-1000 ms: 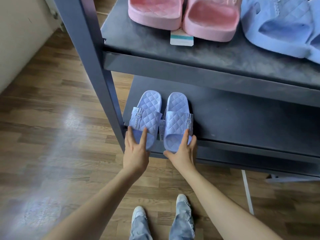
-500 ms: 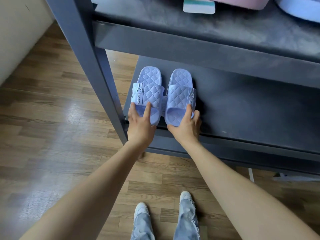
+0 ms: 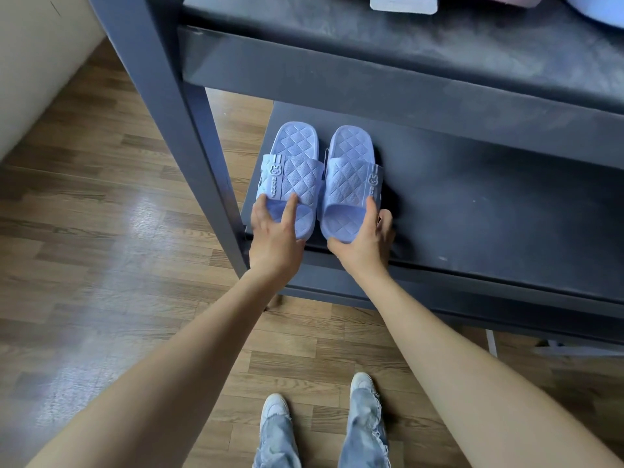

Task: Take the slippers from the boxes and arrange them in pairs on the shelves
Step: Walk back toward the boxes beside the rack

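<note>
Blue slippers (image 3: 347,184) on lower shelf (image 3: 489,214), toes in left hand (image 3: 275,238), right hand (image 3: 366,243)

Head-worn wide-angle view, facing forward and steeply down, close above lower shelf (image 3: 472,214)

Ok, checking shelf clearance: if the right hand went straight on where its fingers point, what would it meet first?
The right hand would likely meet the quilted strap of the right blue slipper, just ahead of its forefinger.
</note>
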